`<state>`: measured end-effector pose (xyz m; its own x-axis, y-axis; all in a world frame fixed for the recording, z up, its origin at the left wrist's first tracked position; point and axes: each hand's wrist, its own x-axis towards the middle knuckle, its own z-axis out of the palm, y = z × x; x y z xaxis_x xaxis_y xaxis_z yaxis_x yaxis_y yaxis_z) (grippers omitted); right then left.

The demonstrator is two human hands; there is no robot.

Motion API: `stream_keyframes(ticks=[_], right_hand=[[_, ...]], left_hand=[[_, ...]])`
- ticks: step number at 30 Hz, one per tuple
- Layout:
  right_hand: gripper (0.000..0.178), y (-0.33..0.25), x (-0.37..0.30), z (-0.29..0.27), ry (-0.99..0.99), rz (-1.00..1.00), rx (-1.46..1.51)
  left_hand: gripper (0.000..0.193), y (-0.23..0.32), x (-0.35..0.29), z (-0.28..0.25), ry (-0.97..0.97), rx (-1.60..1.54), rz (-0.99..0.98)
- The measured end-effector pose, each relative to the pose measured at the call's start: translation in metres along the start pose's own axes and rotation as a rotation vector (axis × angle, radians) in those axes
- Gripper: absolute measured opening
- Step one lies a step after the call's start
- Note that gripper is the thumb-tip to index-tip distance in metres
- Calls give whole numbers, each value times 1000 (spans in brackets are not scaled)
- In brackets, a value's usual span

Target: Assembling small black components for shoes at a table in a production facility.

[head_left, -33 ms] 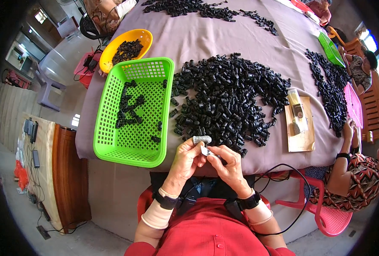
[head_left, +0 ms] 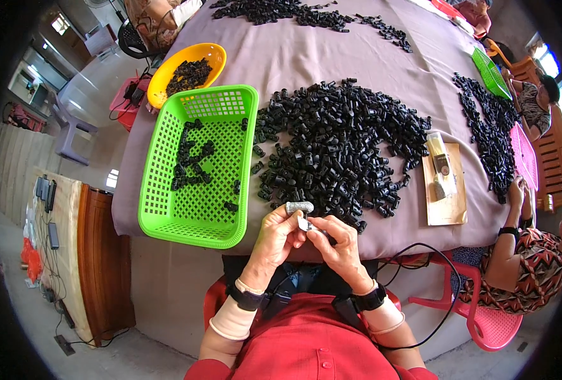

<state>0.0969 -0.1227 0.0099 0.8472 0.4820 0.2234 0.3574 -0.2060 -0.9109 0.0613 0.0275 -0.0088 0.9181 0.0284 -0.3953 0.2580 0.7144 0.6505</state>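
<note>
The left hand is closed in a pinch on a small whitish piece, and one of its fingers is sheathed in a grey wrap. The whitish piece is judged light and fairly stiff, best taken by its edges between thumb and forefinger. It is held at the left fingertips, between the two hands. The right hand is bent in beside it, fingertips gathered; whether anything is gripped there cannot be told. Just beyond both hands, a heap of black parts is spread, seemingly light and hard. Left of the left hand, a green basket is set; right of the right hand, a brown card is laid.
</note>
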Motion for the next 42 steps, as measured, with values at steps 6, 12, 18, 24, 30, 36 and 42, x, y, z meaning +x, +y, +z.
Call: stream_keyframes(ticks=[6, 12, 18, 24, 30, 36, 42], right_hand=[[20, -1, 0, 1, 2, 0, -5], [18, -1, 1, 3, 16, -6, -14], [18, 1, 0, 4, 35, -22, -16], [16, -1, 3, 2, 27, -1, -7], [22, 0, -2, 0, 1, -13, 7], [23, -1, -2, 0, -15, -17, 12], [22, -2, -1, -1, -21, -10, -2]], left_hand=[[17, -1, 1, 1, 7, 3, 13], [16, -3, 2, -1, 21, 11, 18], [15, -7, 3, -5, 3, -4, 35], [15, -8, 0, 2, 50, 19, 49], [15, -5, 1, 2, 29, -12, 22], [15, -3, 1, 2, 37, -12, 13], [15, -4, 2, -2, -9, -19, 16]])
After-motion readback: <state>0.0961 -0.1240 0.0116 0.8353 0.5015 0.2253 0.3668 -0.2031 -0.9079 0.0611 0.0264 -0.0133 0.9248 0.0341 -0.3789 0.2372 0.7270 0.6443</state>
